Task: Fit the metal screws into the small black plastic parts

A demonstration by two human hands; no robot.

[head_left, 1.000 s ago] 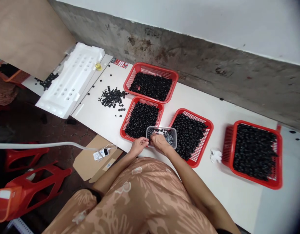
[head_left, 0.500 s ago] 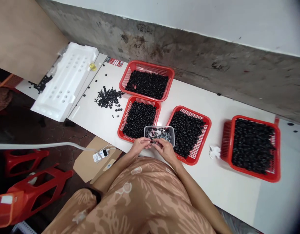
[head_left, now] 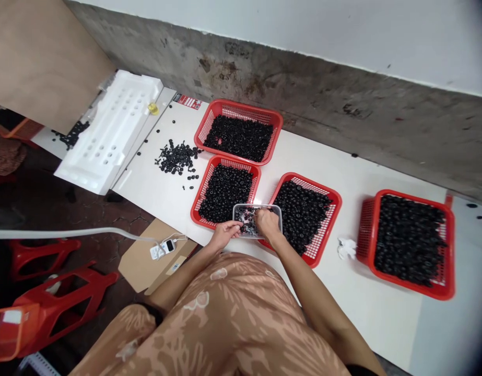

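Observation:
A clear plastic container (head_left: 279, 228) with small dark and pale parts in it stands close to my body, between two red baskets. My right hand (head_left: 267, 222) reaches into it, fingers bent down among the parts; its fingertips are hidden. At the container's left front edge my left hand (head_left: 226, 232) is pinched, thumb against fingers, around something small and dark that I cannot make out. Behind the container is a red basket (head_left: 194, 213) of small black round parts. Another red basket (head_left: 334, 209) of similar black parts stands to the right.
A third red basket (head_left: 278, 125) of black pieces is at the back, and one more basket (head_left: 448, 261) is far right beside a crumpled white scrap (head_left: 346, 248). Loose black parts (head_left: 177, 156) lie left. White foam (head_left: 107, 136) and a cardboard sheet (head_left: 158, 261) lie further left.
My right hand has left my left hand's fingertips and moved forward into the clear container. The left hand stays nearly in place, still pinched. The view has shifted slightly.

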